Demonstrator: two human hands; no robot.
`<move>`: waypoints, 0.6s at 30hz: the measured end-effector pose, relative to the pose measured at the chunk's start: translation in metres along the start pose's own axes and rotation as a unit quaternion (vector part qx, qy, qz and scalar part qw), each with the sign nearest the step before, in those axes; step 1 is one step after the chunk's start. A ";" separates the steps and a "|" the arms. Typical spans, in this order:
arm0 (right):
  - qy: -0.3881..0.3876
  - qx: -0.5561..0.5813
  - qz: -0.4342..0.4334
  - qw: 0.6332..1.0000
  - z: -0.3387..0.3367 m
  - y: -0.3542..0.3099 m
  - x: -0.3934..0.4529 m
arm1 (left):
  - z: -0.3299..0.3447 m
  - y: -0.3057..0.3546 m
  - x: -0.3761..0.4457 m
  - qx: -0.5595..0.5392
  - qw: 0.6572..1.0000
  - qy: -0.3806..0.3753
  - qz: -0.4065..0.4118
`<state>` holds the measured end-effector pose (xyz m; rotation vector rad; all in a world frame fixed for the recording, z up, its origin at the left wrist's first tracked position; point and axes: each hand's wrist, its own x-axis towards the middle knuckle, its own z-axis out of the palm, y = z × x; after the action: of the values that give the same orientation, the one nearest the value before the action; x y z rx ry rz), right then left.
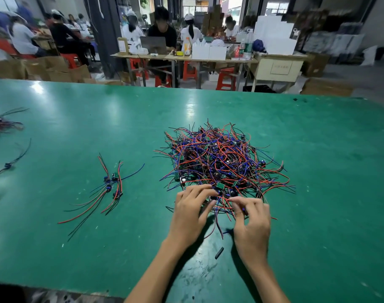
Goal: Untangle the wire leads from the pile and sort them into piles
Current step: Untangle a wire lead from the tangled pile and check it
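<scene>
A big tangled pile of red, blue and black wire leads (224, 158) with small green boards lies on the green table (77, 119), right of centre. My left hand (192, 212) reaches into the pile's near edge, its fingers curled among the leads beside a small green board (220, 186). My right hand (251, 221) pinches a blue-tipped lead at the same edge, between thumb and fingers. To the left lies a small sorted bundle of leads (109, 189), laid roughly parallel.
More leads lie at the far left edge (3, 125), with a single lead (12, 164) below them. A short black piece (219, 253) lies between my wrists. Beyond the table's far edge, people sit at benches with red stools and cardboard boxes.
</scene>
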<state>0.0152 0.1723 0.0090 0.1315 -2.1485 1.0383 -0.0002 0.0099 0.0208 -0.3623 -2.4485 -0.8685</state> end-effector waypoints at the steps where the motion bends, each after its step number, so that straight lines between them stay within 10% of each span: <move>1: 0.016 0.011 -0.008 1.000 -0.001 0.000 -0.001 | 0.001 0.002 0.002 0.001 1.000 0.001 -0.010; 8: 0.055 0.064 0.053 0.995 -0.005 -0.002 0.001 | -0.001 0.002 0.008 -0.140 0.983 0.000 -0.119; 18: 0.010 0.105 0.105 0.989 -0.007 -0.006 0.002 | -0.035 0.020 0.026 -0.617 0.754 0.030 -0.223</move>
<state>0.0202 0.1739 0.0169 -0.0077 -2.0634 1.3813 -0.0005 0.0045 0.0688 -0.1457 -1.5216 -2.5918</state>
